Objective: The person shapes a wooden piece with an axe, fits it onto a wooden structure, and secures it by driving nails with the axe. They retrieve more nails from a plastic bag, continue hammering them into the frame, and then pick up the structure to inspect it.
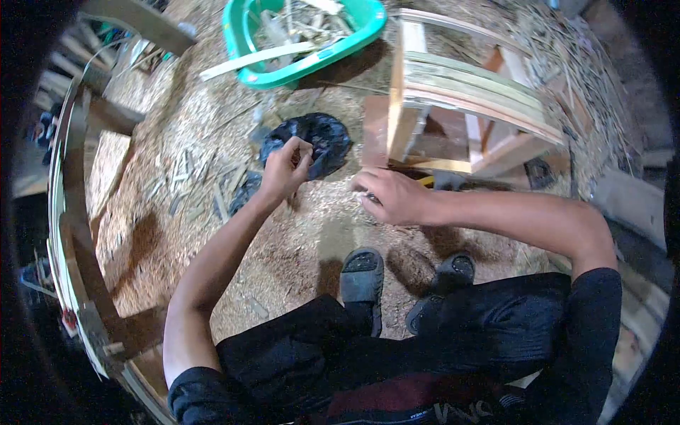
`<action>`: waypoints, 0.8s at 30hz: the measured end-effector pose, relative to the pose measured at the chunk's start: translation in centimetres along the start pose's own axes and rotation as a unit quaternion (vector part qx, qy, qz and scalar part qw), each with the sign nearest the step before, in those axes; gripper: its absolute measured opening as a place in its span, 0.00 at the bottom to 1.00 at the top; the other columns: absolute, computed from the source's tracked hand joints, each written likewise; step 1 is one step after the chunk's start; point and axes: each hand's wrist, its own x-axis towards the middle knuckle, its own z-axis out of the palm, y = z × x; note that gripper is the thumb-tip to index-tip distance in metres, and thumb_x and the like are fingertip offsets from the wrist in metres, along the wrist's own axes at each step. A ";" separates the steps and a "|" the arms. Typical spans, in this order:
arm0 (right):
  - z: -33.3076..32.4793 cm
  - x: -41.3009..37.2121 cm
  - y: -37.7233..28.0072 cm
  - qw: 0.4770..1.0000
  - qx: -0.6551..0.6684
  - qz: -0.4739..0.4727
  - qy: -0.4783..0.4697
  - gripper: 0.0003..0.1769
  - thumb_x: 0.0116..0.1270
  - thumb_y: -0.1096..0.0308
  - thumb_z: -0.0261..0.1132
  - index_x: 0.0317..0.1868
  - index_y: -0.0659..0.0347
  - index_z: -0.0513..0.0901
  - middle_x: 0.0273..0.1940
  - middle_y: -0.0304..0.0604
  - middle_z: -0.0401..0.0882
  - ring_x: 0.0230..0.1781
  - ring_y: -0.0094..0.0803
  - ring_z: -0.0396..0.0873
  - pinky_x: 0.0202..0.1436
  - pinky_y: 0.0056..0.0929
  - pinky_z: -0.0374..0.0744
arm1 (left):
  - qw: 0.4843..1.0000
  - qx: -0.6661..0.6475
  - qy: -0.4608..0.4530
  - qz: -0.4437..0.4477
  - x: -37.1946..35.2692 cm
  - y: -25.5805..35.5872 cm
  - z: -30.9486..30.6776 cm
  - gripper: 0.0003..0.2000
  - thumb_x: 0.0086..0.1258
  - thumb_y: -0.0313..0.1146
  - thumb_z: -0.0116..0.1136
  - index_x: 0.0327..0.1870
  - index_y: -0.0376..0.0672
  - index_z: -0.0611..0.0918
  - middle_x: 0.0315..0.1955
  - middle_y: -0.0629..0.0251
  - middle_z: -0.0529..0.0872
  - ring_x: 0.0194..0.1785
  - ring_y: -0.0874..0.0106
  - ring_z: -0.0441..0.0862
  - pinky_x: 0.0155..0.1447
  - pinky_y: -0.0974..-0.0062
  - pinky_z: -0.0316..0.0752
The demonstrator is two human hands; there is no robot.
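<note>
Sawdust and wood shavings (283,258) cover the floor around a seated person. At the far left runs a long wooden structure (88,262), with a flat board (108,173) lying just beside it. Short wood offcuts (185,168) are scattered between that board and the black plastic bag (333,134), which lies crumpled on the shavings. The left hand (283,170) is in front of the bag, its fingers curled inward; whether they pinch anything cannot be told. Beyond the bag sits a green tub (297,74) holding scrap wood, a pale strip (244,62) lying across its rim. Nearer the person, two dark sandals (363,283) rest on the floor. The right hand (397,198) is near the bag's right side, its fingers closed on a small pale piece (360,197), too blurred to identify. Farther right, a wooden frame (474,78) stands near that hand, with a brown panel (375,131) at its left side and a heap of thin strips (567,67) behind it.
</note>
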 end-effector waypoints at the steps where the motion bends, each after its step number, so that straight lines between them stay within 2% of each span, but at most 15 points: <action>1: 1.0 1.4 0.6 1.000 0.013 -0.009 0.013 0.09 0.67 0.69 0.61 0.43 0.66 0.75 0.39 0.56 0.75 0.44 0.54 0.78 0.50 0.48 0.77 | 1.000 -0.001 0.020 0.011 -0.4 -1.6 -0.8 0.06 0.71 0.28 0.58 0.43 0.36 0.80 0.30 0.60 0.87 0.33 0.73 0.85 0.40 0.73 0.79; 4: 2.7 4.7 1.6 0.999 0.007 0.044 -0.028 0.10 0.67 0.70 0.61 0.45 0.67 0.76 0.43 0.54 0.77 0.45 0.49 0.79 0.52 0.45 0.77 | 0.997 0.054 0.042 -0.032 -2.0 -4.1 -2.7 0.07 0.71 0.30 0.59 0.44 0.38 0.81 0.32 0.58 0.87 0.34 0.69 0.86 0.38 0.71 0.79; 6: 3.9 7.1 2.6 0.999 -0.015 0.010 0.048 0.07 0.67 0.73 0.58 0.43 0.67 0.77 0.39 0.55 0.77 0.43 0.52 0.79 0.50 0.46 0.77 | 0.995 0.087 0.043 0.015 -3.1 -4.1 -3.0 0.06 0.71 0.29 0.59 0.43 0.39 0.81 0.36 0.56 0.87 0.39 0.62 0.86 0.42 0.67 0.79; 7: 5.2 8.6 4.2 0.997 -0.023 0.006 0.080 0.06 0.66 0.73 0.58 0.42 0.66 0.76 0.39 0.56 0.77 0.43 0.54 0.78 0.50 0.47 0.77 | 0.982 0.152 0.034 0.110 -3.1 -5.1 -2.8 0.07 0.71 0.30 0.57 0.45 0.40 0.81 0.43 0.55 0.85 0.48 0.55 0.84 0.50 0.61 0.78; 8: 6.2 9.9 5.7 0.993 -0.032 0.002 0.111 0.05 0.66 0.74 0.58 0.41 0.66 0.76 0.39 0.57 0.77 0.44 0.55 0.78 0.50 0.49 0.76 | 0.975 0.169 0.031 0.142 -2.5 -5.8 -2.2 0.08 0.71 0.30 0.56 0.47 0.40 0.81 0.45 0.54 0.85 0.50 0.54 0.82 0.52 0.60 0.77; 10: 7.1 12.4 7.9 0.993 -0.044 0.013 0.111 0.06 0.65 0.75 0.57 0.40 0.66 0.77 0.40 0.58 0.78 0.46 0.56 0.79 0.50 0.49 0.76 | 0.958 0.203 0.022 0.201 -1.0 -6.5 -0.4 0.10 0.71 0.32 0.55 0.50 0.41 0.80 0.49 0.54 0.84 0.54 0.52 0.80 0.56 0.57 0.75; 11: 7.7 13.3 8.8 0.993 -0.050 0.016 0.109 0.06 0.64 0.76 0.57 0.40 0.66 0.77 0.41 0.59 0.79 0.47 0.56 0.79 0.51 0.50 0.76 | 0.969 0.195 0.007 0.150 -0.6 -6.5 0.8 0.12 0.72 0.33 0.54 0.53 0.42 0.79 0.52 0.54 0.83 0.56 0.52 0.79 0.57 0.57 0.75; 12: 8.1 13.8 9.8 0.995 -0.083 0.011 0.061 0.07 0.63 0.76 0.57 0.41 0.66 0.77 0.41 0.59 0.79 0.47 0.57 0.79 0.51 0.50 0.76 | 0.977 0.187 -0.008 0.099 -0.3 -6.7 1.9 0.14 0.73 0.35 0.53 0.56 0.42 0.78 0.54 0.54 0.82 0.59 0.53 0.78 0.59 0.57 0.74; 14: 8.9 13.5 12.4 0.989 -0.146 0.003 -0.027 0.08 0.62 0.77 0.57 0.42 0.66 0.77 0.42 0.59 0.80 0.48 0.57 0.79 0.52 0.51 0.77 | 0.952 0.285 -0.100 -0.053 -0.7 -7.7 3.6 0.19 0.78 0.44 0.44 0.63 0.47 0.76 0.60 0.58 0.79 0.61 0.56 0.78 0.61 0.50 0.72; 16: 9.2 11.7 12.4 0.981 -0.187 0.050 -0.017 0.08 0.62 0.76 0.57 0.42 0.66 0.77 0.46 0.59 0.78 0.47 0.57 0.79 0.52 0.52 0.77 | 0.930 0.338 -0.116 -0.091 -1.4 -7.6 3.2 0.20 0.79 0.47 0.42 0.64 0.48 0.75 0.60 0.59 0.78 0.59 0.57 0.79 0.60 0.46 0.71; 18: 8.8 10.5 11.5 0.973 -0.211 0.093 -0.009 0.07 0.63 0.75 0.57 0.42 0.66 0.76 0.48 0.59 0.76 0.46 0.58 0.80 0.52 0.53 0.78 | 0.933 0.332 -0.105 -0.087 -1.2 -7.9 2.8 0.21 0.78 0.48 0.43 0.64 0.48 0.75 0.59 0.60 0.79 0.58 0.58 0.80 0.59 0.46 0.71; 19: 8.9 10.3 11.3 0.972 -0.210 0.102 -0.022 0.10 0.64 0.73 0.59 0.46 0.65 0.75 0.50 0.58 0.74 0.45 0.58 0.81 0.49 0.54 0.79 | 0.935 0.328 -0.105 -0.086 -1.2 -8.2 3.0 0.21 0.78 0.48 0.43 0.64 0.48 0.75 0.59 0.60 0.79 0.58 0.58 0.80 0.58 0.46 0.71; 22: 8.6 9.0 9.7 0.969 -0.164 0.174 -0.068 0.18 0.64 0.69 0.65 0.51 0.66 0.72 0.50 0.59 0.73 0.51 0.64 0.75 0.54 0.52 0.76 | 0.948 0.289 -0.083 -0.107 -0.3 -8.2 3.7 0.20 0.75 0.48 0.48 0.60 0.46 0.75 0.54 0.58 0.83 0.56 0.57 0.82 0.59 0.47 0.70; 23: 10.7 8.5 13.0 0.976 -0.167 0.125 -0.053 0.24 0.60 0.68 0.69 0.53 0.67 0.70 0.51 0.60 0.73 0.54 0.63 0.74 0.56 0.51 0.76 | 0.942 0.299 -0.105 -0.106 -0.3 -8.0 3.9 0.21 0.74 0.48 0.51 0.60 0.46 0.73 0.51 0.56 0.84 0.53 0.55 0.83 0.57 0.47 0.72; 24: 10.3 7.8 12.7 0.974 -0.159 0.148 -0.067 0.26 0.58 0.68 0.71 0.54 0.67 0.70 0.52 0.61 0.73 0.55 0.62 0.74 0.56 0.51 0.76 | 0.937 0.308 -0.126 -0.106 -0.5 -7.6 3.8 0.22 0.72 0.49 0.54 0.60 0.45 0.72 0.47 0.54 0.85 0.51 0.53 0.83 0.55 0.48 0.73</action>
